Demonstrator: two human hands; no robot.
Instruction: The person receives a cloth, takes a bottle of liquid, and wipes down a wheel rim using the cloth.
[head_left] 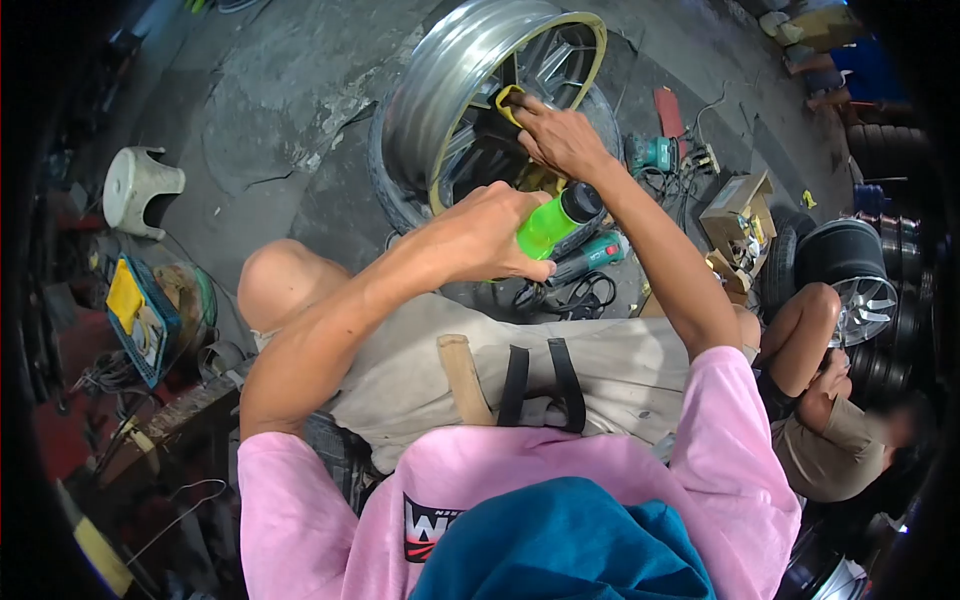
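A large silver wheel rim (440,80) stands tilted in front of me, its spoked face toward the right. It rests on a dark tyre (392,200). My left hand (495,230) is closed around a bright green bottle (542,230) with a black cap, held tilted near the rim's lower edge. My right hand (565,140) reaches to the spokes. Its fingers pinch a folded yellow sheet (508,103) against the rim's face; whether it is cloth or sandpaper, I cannot tell.
A teal angle grinder (597,252) lies below the bottle, and a teal power sander (655,152) sits farther right. Beyond are an open cardboard box (735,205) and another wheel (862,300) beside a seated person (835,430). A white stool (140,190) and blue basket (150,335) stand left.
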